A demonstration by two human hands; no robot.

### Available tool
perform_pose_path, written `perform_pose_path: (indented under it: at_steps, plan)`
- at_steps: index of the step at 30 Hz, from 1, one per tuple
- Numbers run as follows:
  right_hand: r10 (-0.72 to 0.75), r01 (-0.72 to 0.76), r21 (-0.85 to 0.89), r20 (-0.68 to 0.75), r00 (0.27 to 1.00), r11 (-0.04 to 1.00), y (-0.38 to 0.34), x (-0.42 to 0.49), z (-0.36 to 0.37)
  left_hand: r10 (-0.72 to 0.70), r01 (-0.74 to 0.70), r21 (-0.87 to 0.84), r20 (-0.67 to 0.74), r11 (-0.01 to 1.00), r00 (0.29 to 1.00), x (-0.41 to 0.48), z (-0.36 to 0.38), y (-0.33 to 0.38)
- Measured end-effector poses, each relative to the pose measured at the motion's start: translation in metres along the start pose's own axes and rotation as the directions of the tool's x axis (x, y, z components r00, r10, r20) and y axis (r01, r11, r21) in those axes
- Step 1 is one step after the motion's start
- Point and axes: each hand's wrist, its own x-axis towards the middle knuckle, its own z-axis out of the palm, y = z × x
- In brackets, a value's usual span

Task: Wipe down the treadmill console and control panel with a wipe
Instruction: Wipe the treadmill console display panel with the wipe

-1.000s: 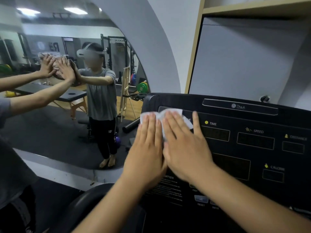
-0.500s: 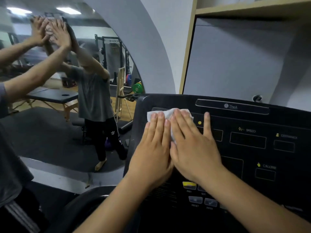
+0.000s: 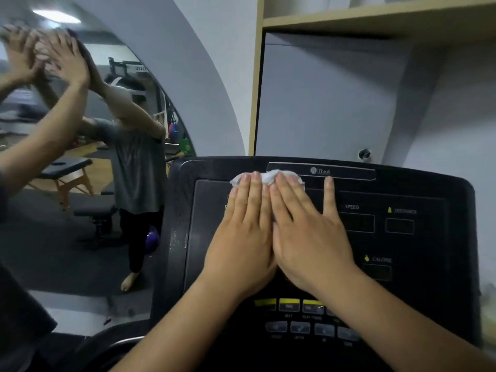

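Note:
The black treadmill console [image 3: 418,189] fills the lower right of the head view, with display windows labelled SPEED and CALORIE and rows of buttons [image 3: 298,307] lower down. A crumpled white wipe [image 3: 271,176] lies against the console's upper left, near the top edge. My left hand [image 3: 241,237] and my right hand [image 3: 303,234] lie flat side by side on the wipe, fingers pointing up, pressing it to the panel. Only the wipe's top edge shows above my fingertips.
A large arched mirror [image 3: 80,183] at left reflects a person with raised hands, a bench and gym gear. A grey wall panel [image 3: 335,98] and a wooden shelf [image 3: 375,20] rise behind the console. A dark curved handrail [image 3: 112,342] sits at lower left.
Both hands have slid the wipe up and slightly right on the console, from beside the TIME window to near its top edge. The view has shifted left, showing more buttons.

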Motion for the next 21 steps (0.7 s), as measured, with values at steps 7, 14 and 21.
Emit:
perform_pose_path:
  at_steps: [7,14,21]
  plan:
    - [0.104,-0.105,-0.038,-0.042,0.994,0.994,0.031,0.009,-0.008,0.051,-0.051,0.016,-0.021,0.999,0.998,0.043,-0.008,0.015]
    - [0.145,-0.146,-0.035,-0.046,0.988,0.989,0.058,-0.012,0.002,0.08,-0.079,0.046,-0.011,0.996,0.997,0.051,-0.002,0.049]
    - [0.204,-0.205,-0.016,-0.05,0.978,0.979,0.076,-0.04,0.01,0.173,-0.174,-0.023,-0.046,0.984,0.984,0.052,0.007,0.074]
